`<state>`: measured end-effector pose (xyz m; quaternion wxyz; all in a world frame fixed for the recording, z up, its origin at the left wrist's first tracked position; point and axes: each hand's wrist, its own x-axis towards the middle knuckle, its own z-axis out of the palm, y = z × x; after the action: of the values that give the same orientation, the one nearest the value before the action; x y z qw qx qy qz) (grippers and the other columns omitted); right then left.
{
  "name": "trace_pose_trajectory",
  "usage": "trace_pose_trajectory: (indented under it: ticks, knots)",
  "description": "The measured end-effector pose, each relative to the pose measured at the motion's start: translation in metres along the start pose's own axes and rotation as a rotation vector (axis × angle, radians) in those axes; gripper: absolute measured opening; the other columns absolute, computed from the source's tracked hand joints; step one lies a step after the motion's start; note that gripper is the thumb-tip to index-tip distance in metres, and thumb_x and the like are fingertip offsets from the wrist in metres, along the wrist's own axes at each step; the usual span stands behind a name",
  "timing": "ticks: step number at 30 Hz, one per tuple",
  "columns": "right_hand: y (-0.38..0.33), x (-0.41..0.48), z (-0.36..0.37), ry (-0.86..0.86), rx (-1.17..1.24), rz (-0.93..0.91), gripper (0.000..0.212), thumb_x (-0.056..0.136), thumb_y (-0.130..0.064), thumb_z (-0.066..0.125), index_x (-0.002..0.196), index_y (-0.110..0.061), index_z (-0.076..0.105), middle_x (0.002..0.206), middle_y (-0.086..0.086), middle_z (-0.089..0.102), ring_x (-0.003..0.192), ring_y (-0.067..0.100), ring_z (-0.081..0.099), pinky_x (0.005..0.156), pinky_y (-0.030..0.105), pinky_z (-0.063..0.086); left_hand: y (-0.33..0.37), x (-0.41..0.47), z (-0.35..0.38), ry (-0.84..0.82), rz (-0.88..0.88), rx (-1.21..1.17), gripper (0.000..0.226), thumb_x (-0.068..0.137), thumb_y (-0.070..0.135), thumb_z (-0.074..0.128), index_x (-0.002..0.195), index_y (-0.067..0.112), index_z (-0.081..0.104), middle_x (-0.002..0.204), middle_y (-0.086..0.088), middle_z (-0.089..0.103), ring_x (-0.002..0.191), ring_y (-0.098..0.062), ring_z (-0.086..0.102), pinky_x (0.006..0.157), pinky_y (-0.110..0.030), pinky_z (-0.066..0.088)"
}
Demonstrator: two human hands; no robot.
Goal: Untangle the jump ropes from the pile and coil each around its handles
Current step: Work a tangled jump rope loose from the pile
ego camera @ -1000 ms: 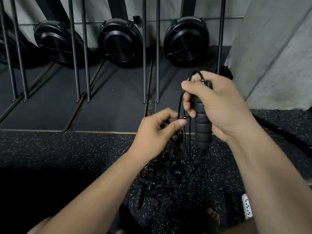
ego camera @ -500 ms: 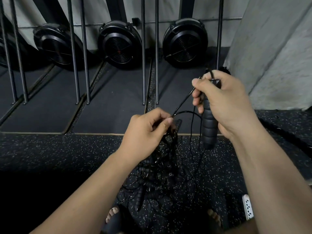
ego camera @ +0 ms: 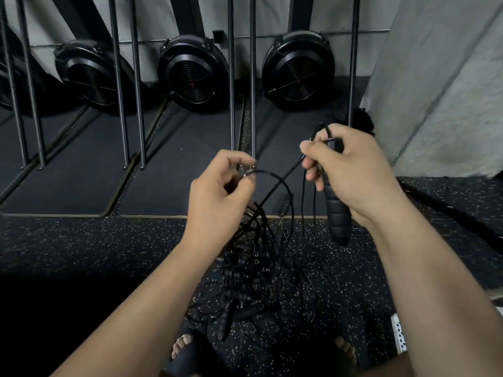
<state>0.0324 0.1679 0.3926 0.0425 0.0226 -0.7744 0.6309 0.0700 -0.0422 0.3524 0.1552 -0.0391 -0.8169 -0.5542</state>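
Note:
My right hand [ego camera: 351, 170] grips a black ribbed jump rope handle [ego camera: 336, 216] upright, with thin black cord looped over its top and pinned under the thumb. My left hand [ego camera: 217, 197] pinches a loop of thin black cord [ego camera: 275, 178] that arcs to the right and crosses a strand running up to the right hand. Below both hands hangs a tangled pile of black jump ropes [ego camera: 250, 284] with several ribbed handles, reaching down to the speckled floor. Another handle [ego camera: 284, 206] dangles between the hands.
Three black fan wheels [ego camera: 193, 72] of rowing machines stand against the back wall, behind vertical metal bars [ego camera: 231, 77]. Dark mats [ego camera: 179, 170] lie on the speckled rubber floor. A grey concrete wall [ego camera: 441, 85] rises at right. My sandalled feet [ego camera: 182, 349] show at the bottom edge.
My left hand has risen and pulled a cord loop up and out of the tangle. My right hand has shifted right with the handle, drawing the strand between the hands taut.

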Motion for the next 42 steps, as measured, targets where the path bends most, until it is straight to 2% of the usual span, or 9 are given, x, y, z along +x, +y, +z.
trace_pose_trajectory:
  ticks: [4, 9, 14, 19, 22, 24, 27, 32, 42]
  knots:
    - [0.003, 0.002, -0.003, 0.028, 0.011, 0.027, 0.018, 0.101, -0.016, 0.069, 0.094, 0.001, 0.066, 0.074, 0.004, 0.071, 0.063, 0.015, 0.065, 0.052, 0.032, 0.049, 0.003, 0.015, -0.016, 0.1, -0.077, -0.254, 0.007, 0.099, 0.015, 0.074, 0.102, 0.02, 0.07, 0.073, -0.018, 0.059, 0.058, -0.016, 0.057, 0.063, -0.034, 0.055]
    - [0.003, 0.001, -0.002, 0.072, 0.06, 0.015, 0.014, 0.101, -0.016, 0.069, 0.092, -0.005, 0.067, 0.072, 0.002, 0.07, 0.063, 0.016, 0.065, 0.051, 0.032, 0.048, -0.035, 0.042, -0.045, 0.407, -0.611, -0.574, 0.009, 0.099, 0.016, 0.062, 0.093, 0.014, 0.068, 0.056, 0.005, 0.046, 0.051, -0.012, 0.057, 0.061, -0.029, 0.05]
    - [0.001, -0.002, 0.002, 0.014, 0.049, 0.004, 0.018, 0.102, -0.015, 0.069, 0.085, -0.01, 0.065, 0.071, 0.001, 0.07, 0.064, 0.017, 0.065, 0.051, 0.033, 0.048, -0.07, 0.052, -0.055, 0.482, -0.754, -0.574, 0.01, 0.107, 0.01, 0.052, 0.115, 0.015, 0.057, 0.063, 0.001, 0.055, 0.048, -0.011, 0.064, 0.054, -0.025, 0.056]
    - [0.0, -0.006, 0.007, -0.038, 0.037, -0.009, 0.018, 0.102, -0.016, 0.07, 0.086, -0.01, 0.065, 0.073, 0.003, 0.071, 0.064, 0.02, 0.065, 0.053, 0.035, 0.049, -0.082, 0.046, -0.041, 0.395, -0.735, -0.252, 0.015, 0.108, 0.029, 0.058, 0.121, 0.026, 0.05, 0.106, -0.003, 0.065, 0.074, -0.015, 0.066, 0.07, -0.035, 0.052]
    - [-0.001, -0.006, 0.008, -0.041, 0.068, -0.011, 0.017, 0.102, -0.015, 0.07, 0.087, -0.007, 0.065, 0.072, 0.005, 0.07, 0.063, 0.019, 0.064, 0.051, 0.034, 0.048, -0.071, 0.033, -0.029, 0.284, -0.437, 0.245, 0.038, 0.1, 0.015, 0.068, 0.128, 0.033, 0.051, 0.136, -0.003, 0.044, 0.114, -0.022, 0.055, 0.094, -0.038, 0.048]
    - [-0.002, -0.006, 0.008, -0.042, 0.082, -0.009, 0.017, 0.102, -0.015, 0.07, 0.089, -0.004, 0.064, 0.073, 0.006, 0.069, 0.063, 0.019, 0.064, 0.051, 0.034, 0.047, -0.051, 0.023, -0.017, 0.236, -0.163, 0.377, 0.042, 0.093, 0.0, 0.069, 0.118, 0.032, 0.057, 0.132, 0.0, 0.047, 0.116, -0.019, 0.057, 0.098, -0.035, 0.05]
    - [-0.005, -0.007, 0.008, -0.047, 0.111, -0.005, 0.017, 0.102, -0.014, 0.07, 0.088, -0.005, 0.064, 0.073, 0.006, 0.069, 0.063, 0.019, 0.063, 0.051, 0.033, 0.047, -0.024, 0.009, 0.007, 0.067, 0.022, 0.269, 0.021, 0.094, 0.007, 0.068, 0.103, 0.026, 0.066, 0.104, 0.01, 0.066, 0.089, -0.005, 0.065, 0.083, -0.023, 0.053]
    - [-0.011, -0.01, 0.008, -0.067, 0.183, -0.008, 0.024, 0.102, -0.013, 0.07, 0.08, -0.014, 0.061, 0.073, 0.006, 0.067, 0.064, 0.021, 0.062, 0.051, 0.035, 0.045, -0.036, -0.01, 0.039, -0.285, -0.035, 0.202, 0.02, 0.091, 0.015, 0.078, 0.108, 0.023, 0.07, 0.094, 0.012, 0.074, 0.085, 0.0, 0.07, 0.079, -0.015, 0.053]
    - [-0.02, -0.007, -0.001, 0.038, 0.374, -0.008, 0.024, 0.102, -0.012, 0.068, 0.081, -0.016, 0.056, 0.073, 0.004, 0.063, 0.063, 0.018, 0.059, 0.051, 0.031, 0.043, -0.052, -0.011, 0.042, -0.26, 0.008, 0.334, 0.028, 0.092, 0.025, 0.083, 0.111, 0.038, 0.068, 0.093, 0.019, 0.074, 0.084, 0.004, 0.066, 0.081, -0.017, 0.052]
